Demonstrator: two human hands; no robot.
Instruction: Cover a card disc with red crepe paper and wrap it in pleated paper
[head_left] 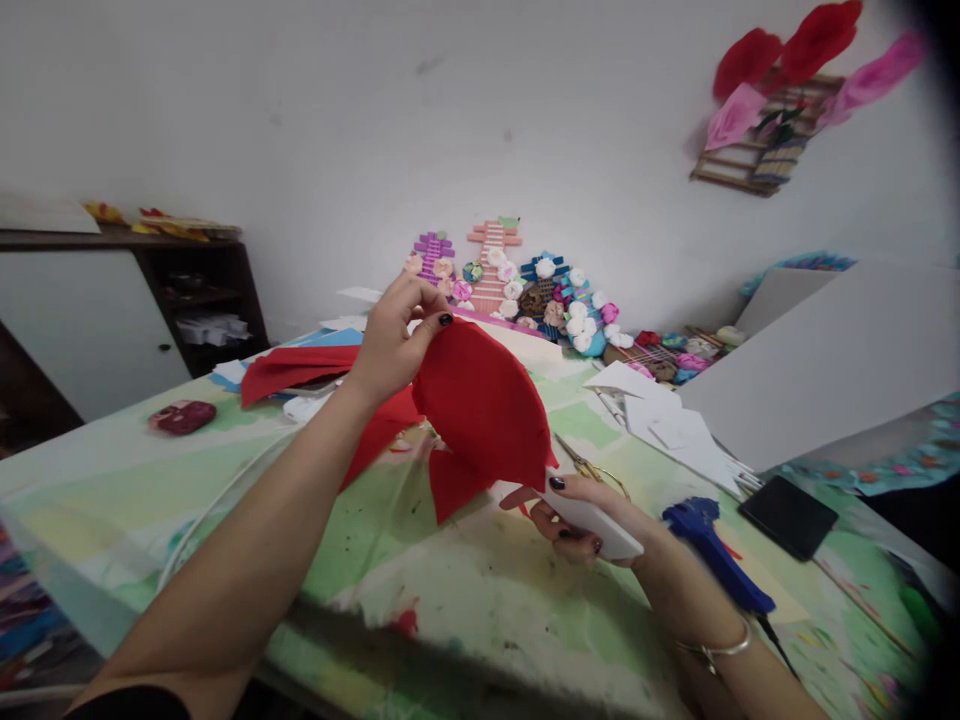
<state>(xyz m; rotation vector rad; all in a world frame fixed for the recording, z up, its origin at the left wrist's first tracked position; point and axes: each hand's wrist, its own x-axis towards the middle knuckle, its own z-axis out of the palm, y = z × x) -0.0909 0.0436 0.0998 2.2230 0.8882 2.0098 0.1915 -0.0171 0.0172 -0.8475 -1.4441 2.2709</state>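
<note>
Two hands share one red piece [480, 400] in the head view, the only view you have. It hangs at the centre of the frame, raised above the paint-stained table [420, 590], its curved edge bowing toward the right.

Your left hand [399, 338], just above the centre, is clamped on the top edge, thumb against fingers. Your right hand [589, 515], right of centre and lower, is closed around a flat white piece [611, 530], with the thumb by the red piece's lower corner. Gripping at opposite ends probably spreads the red material between you and lets its edge be seen. Whether the white piece is joined to it, you cannot tell.

Just behind your right hand lie scissors [589, 465], and at the lower right a blue glue gun [705, 550], both seemingly placed for an easy reach on that side. A dark flat object [787, 516] lies farther right. White cards [667, 425] sit at the right, behind the scissors, while more red material [300, 368] rests left of centre behind your forearm, perhaps set aside to leave the near table free for handling.
</note>
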